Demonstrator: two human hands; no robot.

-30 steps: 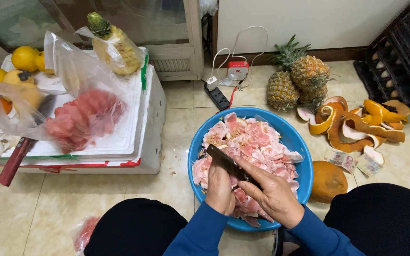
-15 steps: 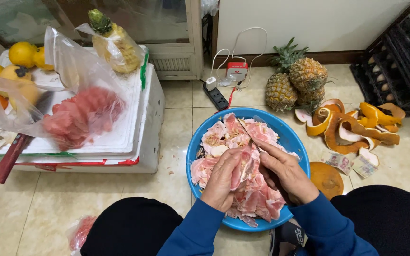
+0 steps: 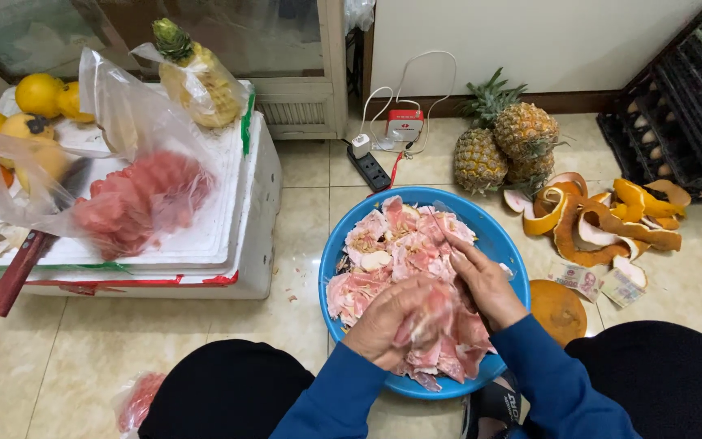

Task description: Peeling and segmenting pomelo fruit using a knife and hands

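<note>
A: Big blue basin (image 3: 493,236) on the floor, heaped with pink pomelo flesh (image 3: 392,252); much looks peeled already.

B: Left hand (image 3: 387,321) curls round a pink chunk, right hand (image 3: 489,284) pinches its membrane. Unsorted pieces remain.

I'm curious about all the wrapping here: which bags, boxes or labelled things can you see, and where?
Clear plastic bag of pink fruit pieces, lying on the box.
Clear bag around a peeled pineapple, upper left.
White foam box, red and green edging, left on the floor.
Small white device, red label, by the wall.
</note>
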